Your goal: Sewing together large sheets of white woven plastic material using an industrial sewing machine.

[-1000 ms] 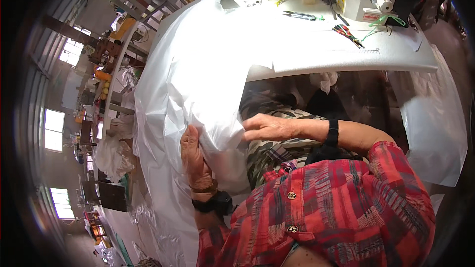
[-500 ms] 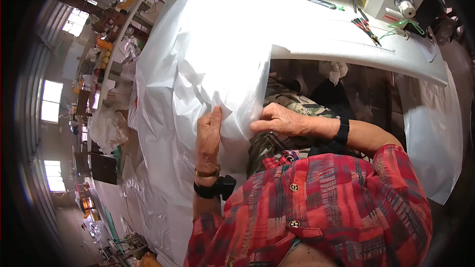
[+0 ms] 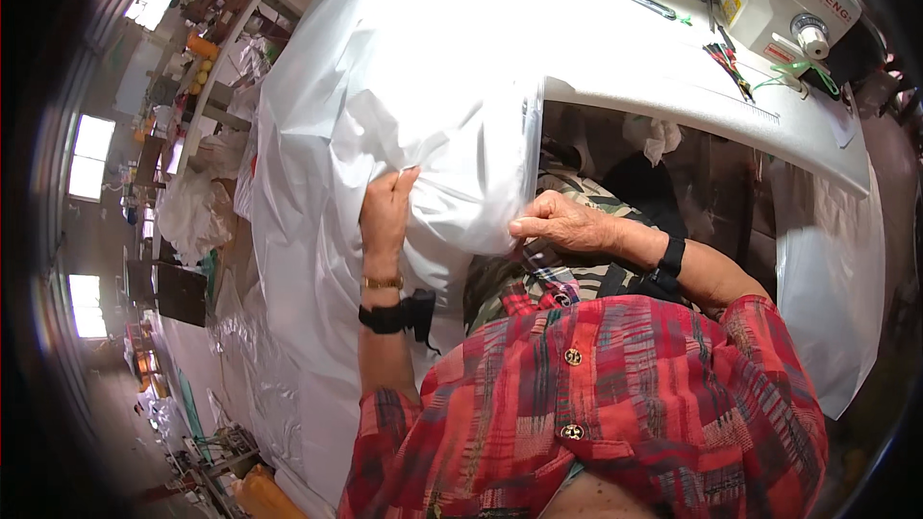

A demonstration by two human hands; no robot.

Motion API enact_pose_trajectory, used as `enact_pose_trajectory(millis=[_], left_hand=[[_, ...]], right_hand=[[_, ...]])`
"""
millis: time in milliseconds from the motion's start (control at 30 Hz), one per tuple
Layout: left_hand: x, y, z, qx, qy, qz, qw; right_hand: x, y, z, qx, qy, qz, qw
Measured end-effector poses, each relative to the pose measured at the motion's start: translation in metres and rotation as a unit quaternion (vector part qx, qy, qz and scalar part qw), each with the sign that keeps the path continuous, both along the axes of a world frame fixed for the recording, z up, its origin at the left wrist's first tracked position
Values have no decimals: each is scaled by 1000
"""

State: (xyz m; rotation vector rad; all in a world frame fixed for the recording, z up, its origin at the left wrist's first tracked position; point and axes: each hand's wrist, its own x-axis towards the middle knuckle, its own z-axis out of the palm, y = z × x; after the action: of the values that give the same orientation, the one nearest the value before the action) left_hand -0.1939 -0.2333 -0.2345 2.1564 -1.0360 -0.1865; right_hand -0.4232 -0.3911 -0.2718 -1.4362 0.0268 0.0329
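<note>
On table [image 3: 812,137] | white sheet [image 3: 312,163] | sewing machine [image 3: 781,14] | slim tool [image 3: 646,3]

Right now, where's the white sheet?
In the head view, the white sheet is left of centre, draped over the left part of the table, with the left hand holding it and the right hand at its right edge.

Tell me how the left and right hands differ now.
The left hand grips folds within the white sheet; the right hand pinches its edge. At the wrist, the left has a gold-coloured band and a black strap; the right, only a black strap. Both hands hold the same sheet.
</note>
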Motion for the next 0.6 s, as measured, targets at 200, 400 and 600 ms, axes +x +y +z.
enact_pose_trajectory(millis=[200,400,600], left_hand=[[20,-8,-1,-33,-180,27,983],[20,-13,1,25,-228,46,972],[10,1,10,22,-81,45,995]], right_hand=[[-15,-19,-14,-133,84,-7,988],[-32,-27,-7,-520,114,-52,845],[-17,-17,51,-205,-6,-316,926]])
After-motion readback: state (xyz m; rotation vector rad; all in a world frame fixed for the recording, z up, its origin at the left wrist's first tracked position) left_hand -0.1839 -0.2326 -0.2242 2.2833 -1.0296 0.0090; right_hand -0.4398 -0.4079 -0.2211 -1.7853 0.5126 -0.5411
